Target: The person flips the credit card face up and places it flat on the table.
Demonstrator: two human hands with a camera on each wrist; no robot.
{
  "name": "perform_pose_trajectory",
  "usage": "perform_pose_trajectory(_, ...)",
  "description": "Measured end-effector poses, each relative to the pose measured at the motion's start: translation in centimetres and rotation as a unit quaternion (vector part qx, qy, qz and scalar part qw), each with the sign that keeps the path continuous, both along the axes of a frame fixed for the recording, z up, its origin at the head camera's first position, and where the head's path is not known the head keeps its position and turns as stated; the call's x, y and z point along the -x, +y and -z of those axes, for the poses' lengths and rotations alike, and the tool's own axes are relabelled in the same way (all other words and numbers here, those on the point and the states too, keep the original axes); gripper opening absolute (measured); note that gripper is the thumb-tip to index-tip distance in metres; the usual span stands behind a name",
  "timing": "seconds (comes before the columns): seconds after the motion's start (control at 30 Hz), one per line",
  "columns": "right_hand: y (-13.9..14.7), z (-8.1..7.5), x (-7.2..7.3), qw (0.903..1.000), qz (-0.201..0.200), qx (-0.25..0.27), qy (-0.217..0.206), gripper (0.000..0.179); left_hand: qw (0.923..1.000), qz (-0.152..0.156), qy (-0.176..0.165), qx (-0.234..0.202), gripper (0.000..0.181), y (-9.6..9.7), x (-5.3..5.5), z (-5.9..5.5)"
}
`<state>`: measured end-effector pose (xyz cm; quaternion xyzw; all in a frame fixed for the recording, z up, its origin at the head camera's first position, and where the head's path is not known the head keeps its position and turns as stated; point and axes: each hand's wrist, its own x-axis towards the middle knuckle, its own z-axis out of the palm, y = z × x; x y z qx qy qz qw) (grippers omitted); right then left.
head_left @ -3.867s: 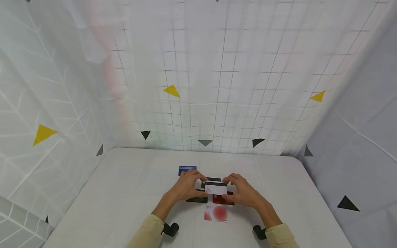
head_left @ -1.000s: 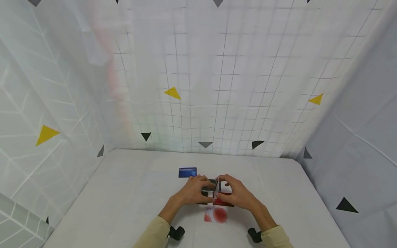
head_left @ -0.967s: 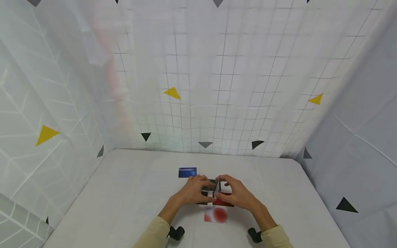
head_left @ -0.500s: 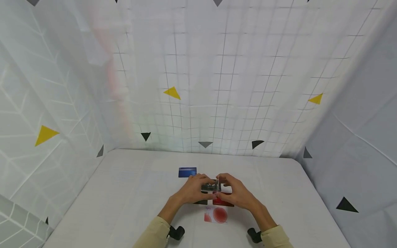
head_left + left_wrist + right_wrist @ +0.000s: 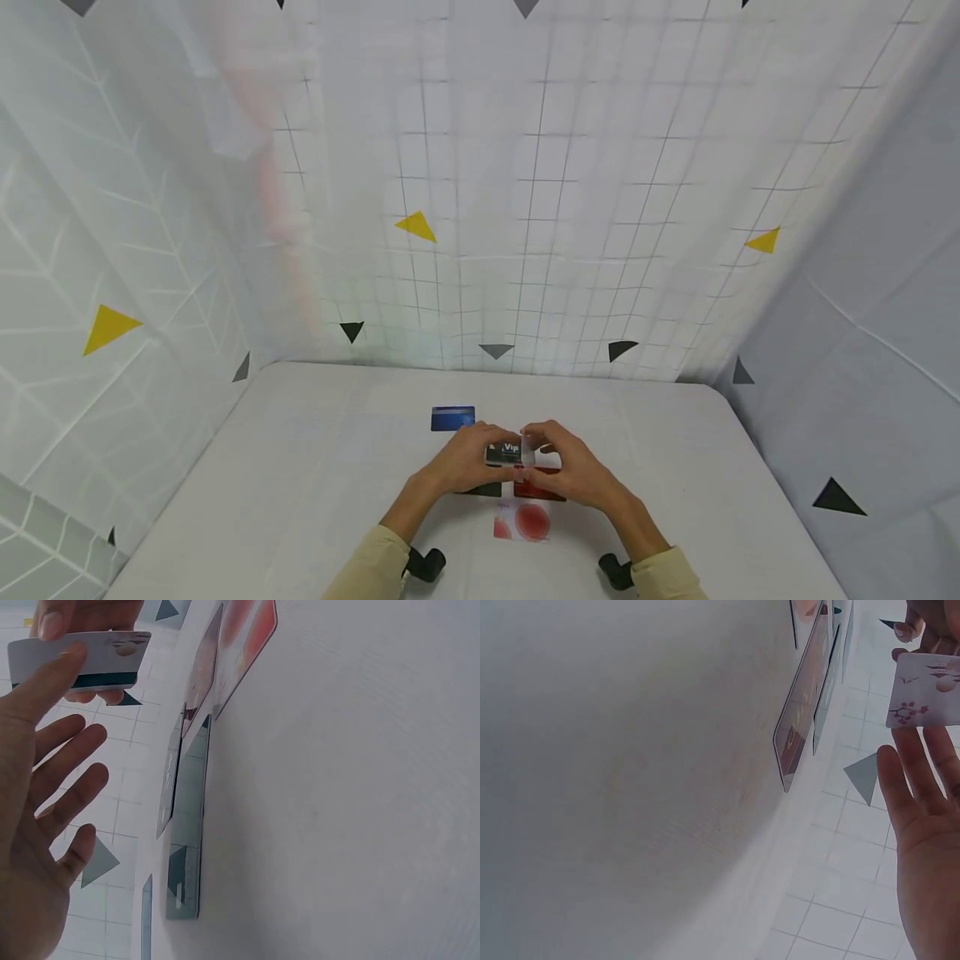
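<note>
A white card [image 5: 528, 452] with a dark stripe on one face [image 5: 112, 656] and a pink blossom print on the other [image 5: 915, 694] stands tilted up, raised over the table. My left hand [image 5: 465, 458] pinches it, the thumb lying on the striped face. From the other side my right hand [image 5: 573, 467] grips the card by its edges between thumb and index finger. Below them lies a black card marked "Vip" [image 5: 504, 452]. In front of it are a dark green card [image 5: 487, 490], partly behind the left hand, and a red card [image 5: 543, 493], partly under the right hand.
A blue card [image 5: 453, 418] lies beyond the left hand. Nearest to me is a pink-and-white card with red circles [image 5: 522, 521]. All rest on a white table [image 5: 322, 483], with white sheeting [image 5: 480, 250] around its back and sides.
The white card, earlier held facing me with its stripe at the top, has been turned nearly edge-on. Both hands moved closer together; lately the card turned slightly more, and the "Vip" lettering came into sight.
</note>
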<state>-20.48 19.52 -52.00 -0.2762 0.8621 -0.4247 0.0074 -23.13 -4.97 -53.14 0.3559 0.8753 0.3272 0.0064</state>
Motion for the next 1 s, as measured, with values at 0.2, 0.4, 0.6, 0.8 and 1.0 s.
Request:
perform_pose_trajectory(0.2, 0.09, 0.1, 0.0, 0.9999, -0.001, -0.009, 0.005, 0.057, 0.9999, 0.006, 0.009, -0.011, 0.056, -0.01, 0.06, 0.16)
perform_pose_trajectory(0.4, 0.16, 0.26, -0.02, 0.9998, -0.006, -0.011, 0.013, 0.057, 0.9995, 0.008, 0.03, -0.012, 0.057, 0.07, 0.16, 0.38)
perform_pose_trajectory(0.6, 0.18, 0.2, -0.09, 0.9997, 0.002, -0.021, 0.011, 0.056, 0.9987, 0.009, 0.048, -0.013, 0.059, -0.05, 0.09, 0.23)
perform_pose_trajectory(0.8, 0.26, -0.04, -0.23, 0.9979, 0.024, -0.059, 0.003, 0.057, 0.9988, 0.001, 0.049, -0.006, 0.062, -0.25, -0.01, -0.01)
perform_pose_trajectory(1.0, 0.37, -0.01, -0.2, 0.9956, 0.031, -0.088, 0.008, 0.056, 0.9992, -0.008, 0.04, -0.002, 0.063, -0.25, -0.16, -0.28)
